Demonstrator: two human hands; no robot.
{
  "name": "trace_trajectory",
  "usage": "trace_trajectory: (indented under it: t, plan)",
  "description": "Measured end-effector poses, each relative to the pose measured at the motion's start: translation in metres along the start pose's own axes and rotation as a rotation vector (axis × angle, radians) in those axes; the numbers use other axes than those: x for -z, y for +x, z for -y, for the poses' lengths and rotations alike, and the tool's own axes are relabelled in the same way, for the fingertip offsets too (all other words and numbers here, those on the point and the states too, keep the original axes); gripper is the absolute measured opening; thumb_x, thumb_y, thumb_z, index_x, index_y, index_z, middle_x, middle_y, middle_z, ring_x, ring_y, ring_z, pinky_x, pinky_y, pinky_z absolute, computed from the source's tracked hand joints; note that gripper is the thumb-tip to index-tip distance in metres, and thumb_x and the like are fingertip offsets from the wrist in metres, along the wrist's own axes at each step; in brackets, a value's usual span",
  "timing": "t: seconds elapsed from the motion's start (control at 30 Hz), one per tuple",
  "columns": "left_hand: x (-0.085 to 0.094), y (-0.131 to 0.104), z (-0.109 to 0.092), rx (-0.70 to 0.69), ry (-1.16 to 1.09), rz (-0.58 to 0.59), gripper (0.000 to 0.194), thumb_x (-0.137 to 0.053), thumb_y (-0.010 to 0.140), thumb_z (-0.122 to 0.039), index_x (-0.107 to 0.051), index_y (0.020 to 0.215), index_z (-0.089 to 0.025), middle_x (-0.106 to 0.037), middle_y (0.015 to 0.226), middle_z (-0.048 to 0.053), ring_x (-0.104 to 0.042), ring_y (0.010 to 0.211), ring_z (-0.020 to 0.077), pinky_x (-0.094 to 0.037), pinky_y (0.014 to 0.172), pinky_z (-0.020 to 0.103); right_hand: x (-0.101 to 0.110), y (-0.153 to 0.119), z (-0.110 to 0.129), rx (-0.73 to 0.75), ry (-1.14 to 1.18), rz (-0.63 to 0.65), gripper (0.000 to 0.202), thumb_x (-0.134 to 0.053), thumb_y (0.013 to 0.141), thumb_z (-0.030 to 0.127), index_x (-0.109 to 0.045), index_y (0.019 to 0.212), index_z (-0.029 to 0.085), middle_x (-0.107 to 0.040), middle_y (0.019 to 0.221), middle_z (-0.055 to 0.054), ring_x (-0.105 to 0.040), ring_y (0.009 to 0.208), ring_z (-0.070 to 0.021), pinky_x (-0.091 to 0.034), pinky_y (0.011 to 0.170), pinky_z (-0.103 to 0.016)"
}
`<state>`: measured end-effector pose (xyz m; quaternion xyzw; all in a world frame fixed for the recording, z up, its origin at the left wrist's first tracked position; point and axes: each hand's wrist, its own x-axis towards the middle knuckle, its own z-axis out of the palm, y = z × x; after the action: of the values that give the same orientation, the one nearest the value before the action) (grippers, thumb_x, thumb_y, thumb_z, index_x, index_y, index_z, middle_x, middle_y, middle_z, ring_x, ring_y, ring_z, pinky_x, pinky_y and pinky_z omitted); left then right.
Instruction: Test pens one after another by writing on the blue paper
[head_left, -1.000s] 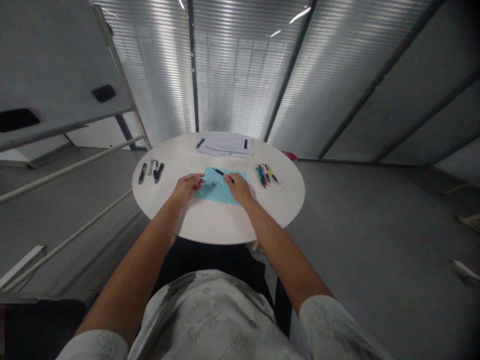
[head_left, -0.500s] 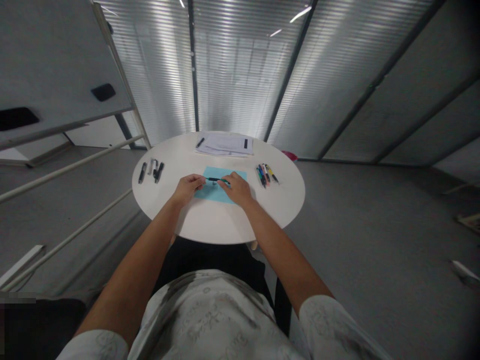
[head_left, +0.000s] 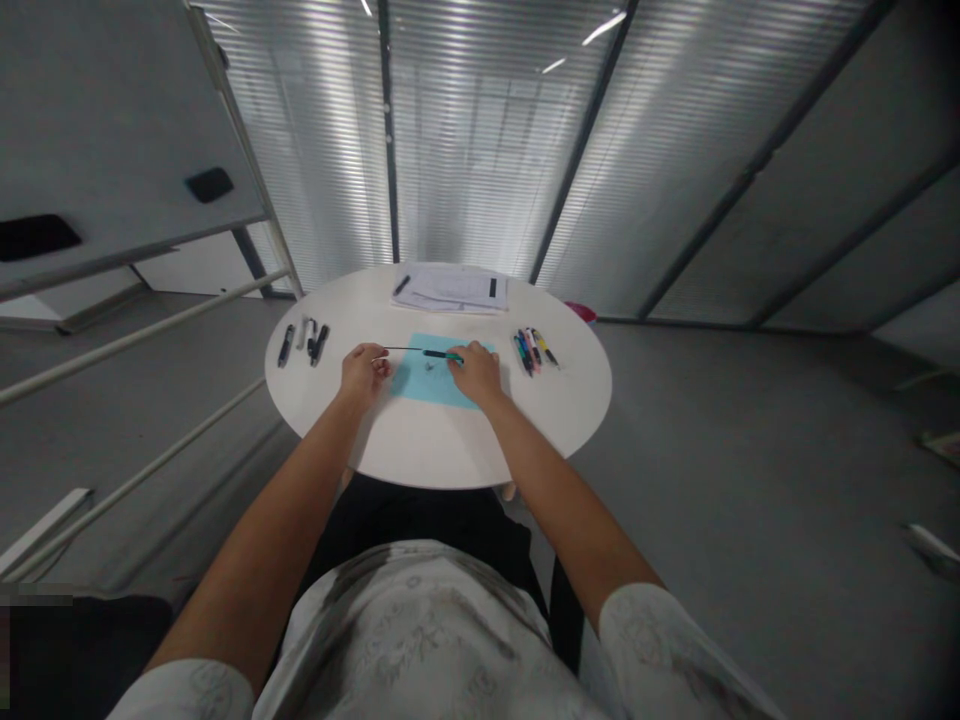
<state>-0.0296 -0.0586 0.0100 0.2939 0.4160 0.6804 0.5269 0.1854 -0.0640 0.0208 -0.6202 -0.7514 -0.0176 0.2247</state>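
Note:
Over a light blue sheet of paper (head_left: 435, 391), my right hand (head_left: 478, 375) is closed around the green end of a black and green pen (head_left: 435, 353). My left hand (head_left: 366, 372) is closed, pinching the far end of a thin dark pen refill (head_left: 401, 348). The refill stretches almost level toward the pen's left tip and appears to reach into the barrel. A small dark mark or part (head_left: 429, 367) shows on the blue sheet just below the pen; its kind is too small to tell.
On the round white table (head_left: 427, 450), several coloured pens (head_left: 533, 350) lie at right and several dark markers (head_left: 318, 345) at left. A stack of papers (head_left: 450, 288) with a dark pen (head_left: 402, 285) sits at the back. A whiteboard frame (head_left: 255, 185) stands at left.
My left hand has moved left, away from the pen, and a length of thin refill now shows between them. My right hand keeps hold of the pen.

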Motion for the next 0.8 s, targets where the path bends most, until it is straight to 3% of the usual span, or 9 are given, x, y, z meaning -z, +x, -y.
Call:
trace_trajectory:
  t: [0.23,0.43,0.67,0.8]
  plan:
    - [-0.004,-0.006,-0.002,-0.005,-0.018,0.041,0.017,-0.067,0.054,-0.018,-0.055,0.066,-0.016,-0.057,0.063,0.000,-0.049,0.049,0.0078,-0.039,0.046,0.022,-0.006,0.009,0.011,0.064,-0.034,0.125,0.023,-0.055,0.091,0.033,-0.071,0.107,0.032,-0.064,0.104,-0.006,-0.053,0.104,-0.0239,-0.031,0.088,-0.038]
    - [-0.004,-0.005,-0.001,-0.007,0.005,0.018,0.017,-0.067,0.056,-0.018,-0.054,0.067,-0.016,-0.057,0.066,0.000,-0.049,0.050,0.0076,-0.039,0.047,0.023,-0.011,0.011,0.009,0.058,-0.016,0.087,0.025,-0.058,0.090,0.036,-0.069,0.111,0.031,-0.064,0.107,-0.007,-0.051,0.105,-0.0249,-0.030,0.087,-0.039]
    - [-0.005,-0.006,0.000,-0.026,0.072,-0.023,0.015,-0.065,0.058,-0.019,-0.053,0.068,-0.017,-0.056,0.067,-0.001,-0.049,0.050,0.0072,-0.038,0.047,0.023,-0.011,0.009,0.009,0.114,-0.001,0.118,0.022,-0.056,0.090,0.026,-0.072,0.104,0.031,-0.063,0.105,-0.007,-0.050,0.105,-0.0250,-0.029,0.088,-0.040]
    - [-0.005,-0.003,0.003,-0.038,0.082,-0.024,0.014,-0.064,0.058,-0.018,-0.054,0.069,-0.017,-0.056,0.066,-0.002,-0.048,0.050,0.0066,-0.039,0.048,0.022,-0.009,0.010,0.004,0.088,0.068,0.057,0.021,-0.055,0.090,0.023,-0.071,0.103,0.028,-0.063,0.105,-0.007,-0.050,0.106,-0.0241,-0.029,0.088,-0.039]
